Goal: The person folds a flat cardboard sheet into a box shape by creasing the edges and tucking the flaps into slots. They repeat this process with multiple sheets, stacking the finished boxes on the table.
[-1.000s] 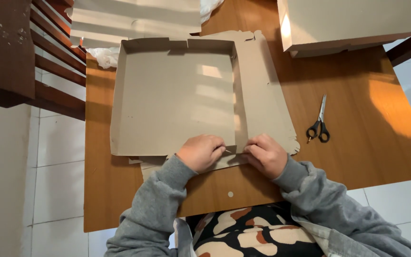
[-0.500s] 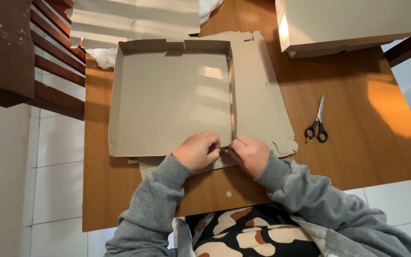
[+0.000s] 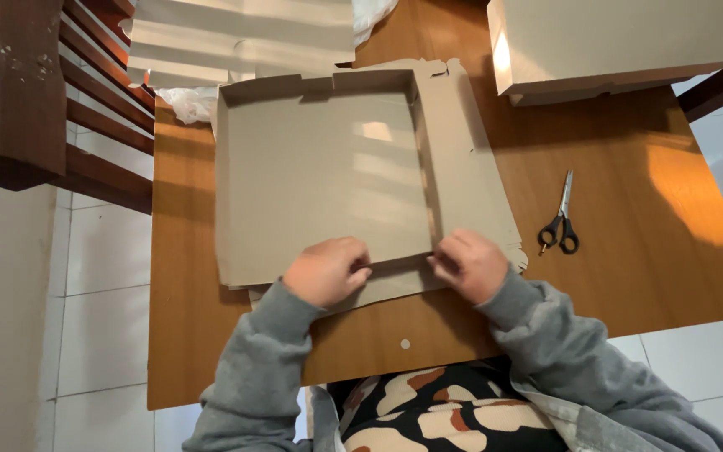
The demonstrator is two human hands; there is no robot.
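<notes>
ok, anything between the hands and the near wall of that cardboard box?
Nothing visible. The left hand and right hand both rest directly on the near edge of the cardboard box; the scissors lie off to the right.

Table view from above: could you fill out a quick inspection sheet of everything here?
Surface: wooden table, sunlit patch at right.
Job's things: shallow cardboard box tray, partly folded, a flat flap lying out on its right side.
Clutter: black-handled scissors right of the tray; closed cardboard box at far right; folded cardboard sheets at the top; crumpled white plastic beside them.
Hands: left hand and right hand both press on the tray's near edge, apart.
Cables: nothing seen.
Surroundings: dark wooden chair at left, white tiled floor.
</notes>
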